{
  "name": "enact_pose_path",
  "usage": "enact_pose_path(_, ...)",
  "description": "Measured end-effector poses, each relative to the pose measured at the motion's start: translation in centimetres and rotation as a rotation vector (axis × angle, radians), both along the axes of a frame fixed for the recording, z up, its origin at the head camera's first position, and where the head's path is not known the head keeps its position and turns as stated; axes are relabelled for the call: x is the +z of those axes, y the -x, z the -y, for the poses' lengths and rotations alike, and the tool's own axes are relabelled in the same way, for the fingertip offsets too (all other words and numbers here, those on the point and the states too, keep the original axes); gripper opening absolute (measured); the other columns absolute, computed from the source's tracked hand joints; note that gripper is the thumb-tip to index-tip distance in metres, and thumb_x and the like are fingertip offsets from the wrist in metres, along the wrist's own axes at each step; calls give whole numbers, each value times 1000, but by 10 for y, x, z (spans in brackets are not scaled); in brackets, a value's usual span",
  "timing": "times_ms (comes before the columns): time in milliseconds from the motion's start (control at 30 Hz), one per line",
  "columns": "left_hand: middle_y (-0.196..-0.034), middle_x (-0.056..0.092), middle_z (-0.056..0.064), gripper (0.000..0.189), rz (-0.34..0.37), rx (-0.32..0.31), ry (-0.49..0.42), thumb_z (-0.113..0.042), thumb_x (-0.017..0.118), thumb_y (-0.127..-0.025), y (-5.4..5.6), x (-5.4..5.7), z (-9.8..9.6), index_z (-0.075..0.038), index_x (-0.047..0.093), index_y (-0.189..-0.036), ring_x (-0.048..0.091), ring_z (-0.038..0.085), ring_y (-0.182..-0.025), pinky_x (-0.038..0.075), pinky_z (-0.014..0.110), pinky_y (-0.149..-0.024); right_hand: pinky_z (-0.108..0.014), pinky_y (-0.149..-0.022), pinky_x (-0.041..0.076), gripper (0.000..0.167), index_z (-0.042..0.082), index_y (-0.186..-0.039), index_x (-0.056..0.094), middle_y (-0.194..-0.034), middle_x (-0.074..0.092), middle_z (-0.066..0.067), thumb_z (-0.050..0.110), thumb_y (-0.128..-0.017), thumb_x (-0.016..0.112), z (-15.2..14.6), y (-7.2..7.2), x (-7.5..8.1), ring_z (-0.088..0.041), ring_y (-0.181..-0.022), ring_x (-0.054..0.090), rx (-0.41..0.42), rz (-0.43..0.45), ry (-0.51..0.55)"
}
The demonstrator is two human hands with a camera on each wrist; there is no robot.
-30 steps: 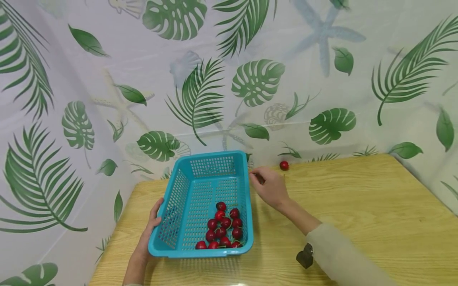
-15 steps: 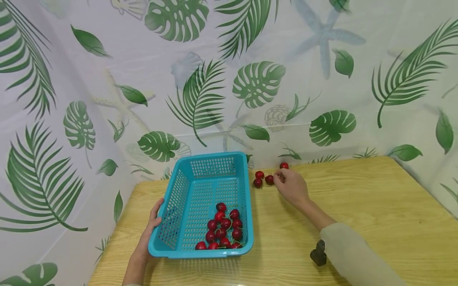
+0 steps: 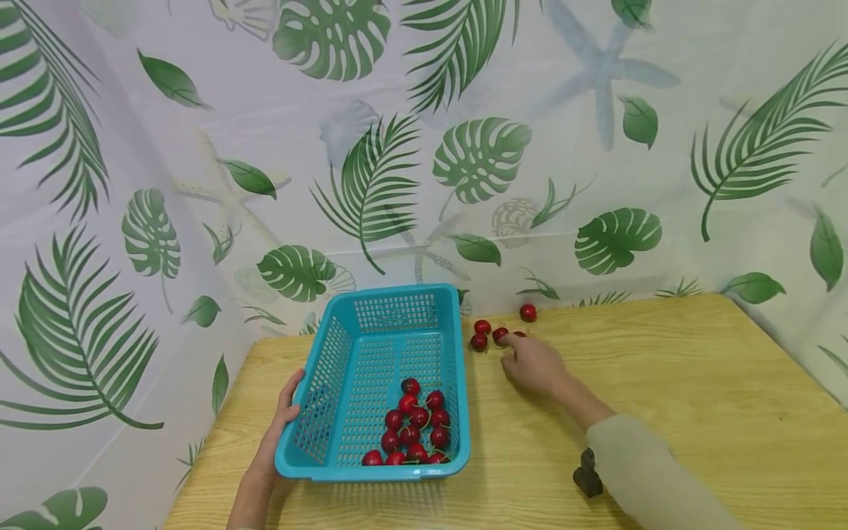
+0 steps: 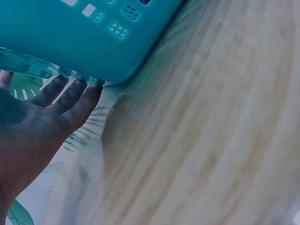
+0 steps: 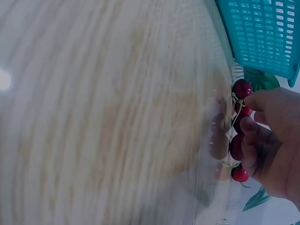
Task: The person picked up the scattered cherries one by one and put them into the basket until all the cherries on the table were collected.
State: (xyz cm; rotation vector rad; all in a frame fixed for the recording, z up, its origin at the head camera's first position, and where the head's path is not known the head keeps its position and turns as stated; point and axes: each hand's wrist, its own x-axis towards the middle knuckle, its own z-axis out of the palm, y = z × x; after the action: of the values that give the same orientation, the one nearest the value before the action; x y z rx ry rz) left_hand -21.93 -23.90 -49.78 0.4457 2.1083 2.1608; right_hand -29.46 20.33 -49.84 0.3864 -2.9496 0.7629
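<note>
A turquoise plastic basket [image 3: 397,289] stands tilted on the table, with a heap of red cherries [image 3: 419,417] in its near right corner. My left hand [image 3: 270,434] holds its left side at the rim, the thumb near the rim's top and several fingers against the outer wall in the left wrist view. Beyond the basket's right side lies a loose group of cherries [image 3: 482,327]. The extended index finger of my right hand [image 3: 538,368] touches one cherry [image 3: 500,334]; the other fingers are curled. Another cherry [image 3: 520,335] is partly hidden behind this hand.
One more cherry [image 3: 528,313] lies at the table's back edge, against a white leaf-printed sheet [image 3: 570,147]. The wooden table [image 3: 662,383] extends to the right. A small black device [image 3: 587,475] sits at the right wrist.
My right hand has moved from beside the basket rightward to the loose cherries, uncovering several of them. Its index finger now points left onto one. The left hand and basket stay in place.
</note>
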Motion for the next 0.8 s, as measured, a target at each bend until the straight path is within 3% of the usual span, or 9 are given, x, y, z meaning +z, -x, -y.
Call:
enact_pose_path(100,-159,-3,32,58,-6,-14,-12,-16,22,-100,0,-1,0,-53,23,-144,29,24,-140,34,23,-102,-34,-56,42,41,4,-131,61,-93,70,-10,18,-93,58,2,0,-4,-17,-66,53,3,23,-33)
enact_pose_path(267,-160,-4,31,60,-4,-13,-17,-16,22,-99,0,-1,0,-52,21,-146,7,52,-144,33,24,-101,-34,-54,41,41,3,-132,60,-96,71,-11,17,-93,59,3,-1,-3,-19,-67,53,12,32,-49)
enact_pose_path(467,-159,-4,32,59,-2,-21,-18,-15,21,-100,1,1,0,-55,23,-143,4,55,-143,35,23,-100,-42,-66,51,40,3,-129,61,-118,69,-19,18,-93,61,4,-1,-3,-24,-85,63,15,21,-91)
enact_pose_path(567,-158,-4,33,59,-15,-19,-13,-16,21,-100,1,0,0,-55,23,-143,19,41,-144,35,23,-101,-44,-70,52,40,2,-130,61,-119,68,-19,18,-93,61,5,0,-5,-25,-88,63,10,33,-96)
enact_pose_path(667,-157,-4,34,59,-34,-17,-16,-15,22,-99,1,-1,1,-54,25,-143,35,15,-136,35,22,-100,-45,-70,52,40,2,-130,61,-119,68,-18,19,-93,61,5,1,-6,-25,-88,63,5,48,-96)
enact_pose_path(733,-156,-5,35,58,-37,-21,-27,-15,23,-99,1,-2,1,-55,26,-141,39,2,-127,36,21,-100,-45,-72,52,41,2,-131,60,-121,68,-19,19,-94,60,5,2,-6,-27,-92,65,2,57,-99)
enact_pose_path(800,-156,-4,35,58,-41,-26,-35,-15,23,-98,1,-3,1,-55,27,-141,41,-3,-123,36,20,-100,-47,-74,53,41,2,-131,60,-123,67,-19,19,-94,60,4,2,-7,-30,-97,66,3,62,-101)
